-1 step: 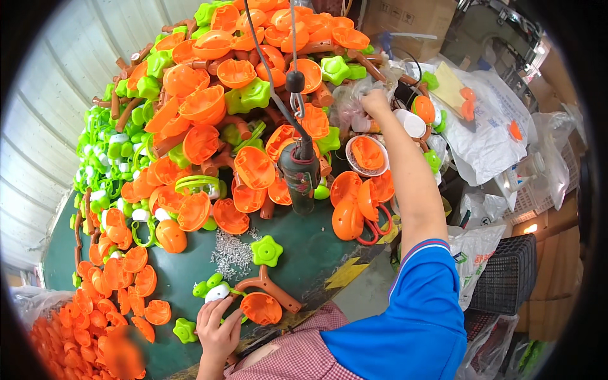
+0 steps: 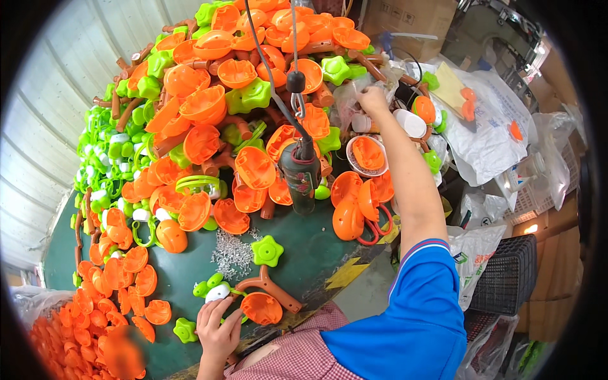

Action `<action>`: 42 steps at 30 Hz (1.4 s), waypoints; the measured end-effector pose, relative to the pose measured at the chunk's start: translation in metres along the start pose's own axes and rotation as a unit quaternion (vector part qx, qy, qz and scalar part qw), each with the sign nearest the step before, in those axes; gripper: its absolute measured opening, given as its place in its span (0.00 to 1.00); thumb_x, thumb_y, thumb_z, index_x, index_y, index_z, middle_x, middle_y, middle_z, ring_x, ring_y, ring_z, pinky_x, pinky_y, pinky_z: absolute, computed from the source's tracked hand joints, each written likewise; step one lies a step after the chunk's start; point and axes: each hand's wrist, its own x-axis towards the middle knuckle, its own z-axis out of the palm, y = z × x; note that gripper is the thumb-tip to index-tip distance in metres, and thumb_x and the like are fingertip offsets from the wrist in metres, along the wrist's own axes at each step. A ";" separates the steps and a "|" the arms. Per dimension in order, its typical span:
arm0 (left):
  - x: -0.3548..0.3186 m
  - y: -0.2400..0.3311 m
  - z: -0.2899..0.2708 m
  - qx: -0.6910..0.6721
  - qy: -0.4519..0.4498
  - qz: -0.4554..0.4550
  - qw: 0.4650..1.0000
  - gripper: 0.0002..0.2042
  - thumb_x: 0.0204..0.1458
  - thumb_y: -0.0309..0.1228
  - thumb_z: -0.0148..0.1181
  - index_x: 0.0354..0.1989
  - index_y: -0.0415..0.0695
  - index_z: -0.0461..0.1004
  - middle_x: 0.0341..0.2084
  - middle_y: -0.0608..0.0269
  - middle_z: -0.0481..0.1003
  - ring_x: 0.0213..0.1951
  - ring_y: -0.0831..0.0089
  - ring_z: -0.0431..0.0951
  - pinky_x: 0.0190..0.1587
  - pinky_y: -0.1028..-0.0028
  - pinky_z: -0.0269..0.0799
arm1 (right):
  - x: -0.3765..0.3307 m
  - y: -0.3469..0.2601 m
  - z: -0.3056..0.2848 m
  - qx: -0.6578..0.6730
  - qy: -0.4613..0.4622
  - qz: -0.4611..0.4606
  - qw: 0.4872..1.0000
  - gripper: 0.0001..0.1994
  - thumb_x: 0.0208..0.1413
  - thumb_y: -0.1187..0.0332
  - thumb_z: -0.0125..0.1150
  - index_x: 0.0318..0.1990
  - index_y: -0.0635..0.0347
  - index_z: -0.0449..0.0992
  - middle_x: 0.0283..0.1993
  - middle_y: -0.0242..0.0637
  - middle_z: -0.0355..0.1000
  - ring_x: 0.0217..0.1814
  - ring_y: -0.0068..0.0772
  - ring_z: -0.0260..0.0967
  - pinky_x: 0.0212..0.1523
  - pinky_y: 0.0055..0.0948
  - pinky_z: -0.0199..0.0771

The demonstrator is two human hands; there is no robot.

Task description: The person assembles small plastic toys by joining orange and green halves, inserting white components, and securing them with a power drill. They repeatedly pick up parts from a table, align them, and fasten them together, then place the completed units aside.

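Head view: left hand (image 2: 218, 329) gripping white-green part (image 2: 216, 291), right hand (image 2: 373, 100) pinched inside clear bag (image 2: 349, 101).

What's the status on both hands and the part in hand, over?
Left hand on white-and-green piece beside orange shell. Right hand reaching into far pile. Hanging screwdriver between them.

The right hand (image 2: 373, 100) hides whatever its fingers pinch; a blurred patch covers orange shells (image 2: 117, 354) at lower left.
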 end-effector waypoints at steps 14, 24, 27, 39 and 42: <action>0.000 0.001 -0.009 0.008 0.032 0.021 0.999 0.08 0.40 0.28 0.66 0.32 0.47 0.81 0.42 0.60 0.78 0.44 0.59 0.77 0.49 0.59 0.72 | -0.012 -0.014 0.014 -0.012 0.204 -0.004 0.979 0.20 0.50 0.56 0.58 0.47 0.59 0.79 0.46 0.53 0.77 0.53 0.56 0.73 0.54 0.48 0.71; 0.024 0.009 -0.017 -0.113 0.083 0.026 0.990 0.12 0.39 0.22 0.66 0.35 0.43 0.81 0.35 0.60 0.78 0.35 0.62 0.77 0.38 0.66 0.71 | -0.192 0.007 -0.004 0.515 0.231 -0.143 0.813 0.14 0.62 0.64 0.57 0.48 0.65 0.74 0.34 0.29 0.72 0.24 0.14 0.62 0.19 0.17 0.57; 0.055 0.016 -0.014 -0.231 0.070 0.000 0.971 0.11 0.44 0.22 0.65 0.38 0.42 0.81 0.34 0.60 0.78 0.35 0.62 0.77 0.39 0.67 0.71 | -0.309 -0.011 0.018 0.590 0.012 -0.147 0.794 0.12 0.61 0.69 0.58 0.48 0.66 0.74 0.34 0.30 0.71 0.26 0.17 0.65 0.21 0.18 0.62; 0.052 0.022 -0.008 -0.577 0.004 -0.134 0.806 0.11 0.48 0.27 0.68 0.41 0.39 0.79 0.37 0.62 0.77 0.37 0.73 0.75 0.44 0.74 0.71 | -0.407 -0.048 0.050 0.467 -0.160 -0.327 0.806 0.14 0.48 0.76 0.71 0.42 0.67 0.77 0.38 0.38 0.73 0.36 0.24 0.71 0.34 0.21 0.72; 0.046 0.020 -0.006 -0.659 -0.017 -0.154 0.736 0.15 0.52 0.25 0.65 0.48 0.39 0.76 0.39 0.65 0.77 0.37 0.79 0.74 0.41 0.79 0.69 | -0.413 -0.056 0.052 0.528 -0.250 -0.183 0.791 0.12 0.51 0.77 0.68 0.43 0.70 0.76 0.38 0.36 0.75 0.36 0.23 0.73 0.35 0.21 0.74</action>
